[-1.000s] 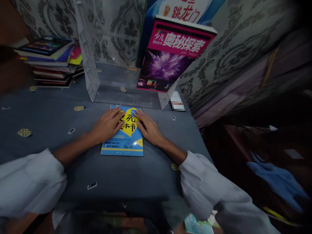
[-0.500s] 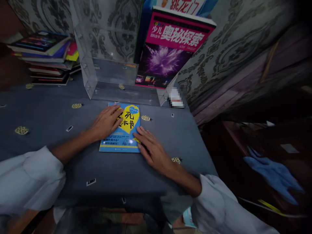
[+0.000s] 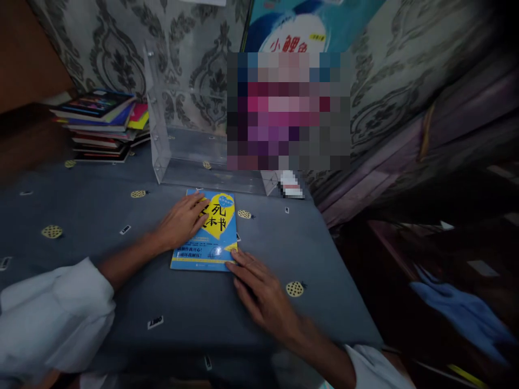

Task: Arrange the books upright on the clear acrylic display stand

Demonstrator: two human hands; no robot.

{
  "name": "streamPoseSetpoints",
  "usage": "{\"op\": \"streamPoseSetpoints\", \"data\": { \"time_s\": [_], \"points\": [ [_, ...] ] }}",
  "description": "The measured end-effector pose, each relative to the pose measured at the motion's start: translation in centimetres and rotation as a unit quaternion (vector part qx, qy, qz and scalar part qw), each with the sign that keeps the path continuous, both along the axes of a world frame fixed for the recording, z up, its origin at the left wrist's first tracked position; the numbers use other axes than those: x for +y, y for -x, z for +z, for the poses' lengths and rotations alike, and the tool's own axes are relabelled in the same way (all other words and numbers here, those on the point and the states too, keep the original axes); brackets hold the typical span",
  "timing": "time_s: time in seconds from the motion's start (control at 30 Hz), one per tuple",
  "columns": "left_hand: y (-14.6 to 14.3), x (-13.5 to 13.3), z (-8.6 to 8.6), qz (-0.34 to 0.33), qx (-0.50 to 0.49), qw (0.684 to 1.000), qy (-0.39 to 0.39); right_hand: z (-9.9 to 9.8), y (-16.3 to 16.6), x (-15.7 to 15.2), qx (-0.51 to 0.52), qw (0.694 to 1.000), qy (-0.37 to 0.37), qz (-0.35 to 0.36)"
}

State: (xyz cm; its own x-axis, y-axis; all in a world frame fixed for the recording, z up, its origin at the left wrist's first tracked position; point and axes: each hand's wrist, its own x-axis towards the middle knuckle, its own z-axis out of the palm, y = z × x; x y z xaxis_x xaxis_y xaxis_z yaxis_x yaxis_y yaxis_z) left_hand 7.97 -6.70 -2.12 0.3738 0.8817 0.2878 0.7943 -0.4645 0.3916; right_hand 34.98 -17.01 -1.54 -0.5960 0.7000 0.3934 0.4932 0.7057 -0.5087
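A blue and yellow book (image 3: 217,232) with large black characters lies flat on the grey-blue tablecloth (image 3: 121,292). My left hand (image 3: 184,221) rests over the book's left side, fingers stretched across the cover and hiding part of the title. At the lower right corner, the fingertips of my right hand (image 3: 259,289) touch the book's edge; its fingers are extended and its palm is off the book. Neither hand is wrapped round anything.
Behind the book stands a clear acrylic rack (image 3: 214,175), with a teal picture book (image 3: 357,21) upright in its right part, partly blurred out. Several books are piled in a stack (image 3: 101,127) at the back left. Blue cloth (image 3: 458,308) lies beyond the table's right edge.
My right hand has slid down along the book's right edge to its lower corner. My left hand stays on the cover. The view has tilted up, so the scene sits lower.
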Motion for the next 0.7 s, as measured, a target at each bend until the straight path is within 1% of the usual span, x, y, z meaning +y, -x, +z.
{"op": "streamPoseSetpoints", "data": {
  "time_s": [0.2,0.3,0.37,0.47,0.57,0.63,0.7],
  "points": [
    [0.0,0.1,-0.5,0.002,0.002,1.0,-0.018,0.1,0.1,0.0,0.003,1.0,-0.015,-0.008],
    [0.2,0.2,-0.4,-0.006,-0.008,1.0,-0.005,0.0,0.8,-0.9,-0.008,0.999,-0.025,-0.027],
    [0.5,0.4,-0.2,-0.023,-0.015,1.0,0.01,-0.1,1.7,-2.0,-0.023,0.998,-0.032,-0.046],
    [1.2,0.8,0.3,-0.069,-0.011,0.997,0.029,-0.2,3.4,-3.9,-0.052,0.996,-0.038,-0.068],
    [1.4,1.2,1.3,-0.106,0.036,0.993,0.034,-0.2,5.2,-5.8,-0.074,0.994,-0.037,-0.076],
    [0.9,1.3,2.1,-0.103,0.078,0.991,0.034,-0.1,6.2,-6.7,-0.083,0.993,-0.038,-0.073],
    [-0.1,1.1,2.7,-0.085,0.107,0.99,0.032,0.2,7.1,-7.4,-0.092,0.993,-0.036,-0.059]
  ]
}}
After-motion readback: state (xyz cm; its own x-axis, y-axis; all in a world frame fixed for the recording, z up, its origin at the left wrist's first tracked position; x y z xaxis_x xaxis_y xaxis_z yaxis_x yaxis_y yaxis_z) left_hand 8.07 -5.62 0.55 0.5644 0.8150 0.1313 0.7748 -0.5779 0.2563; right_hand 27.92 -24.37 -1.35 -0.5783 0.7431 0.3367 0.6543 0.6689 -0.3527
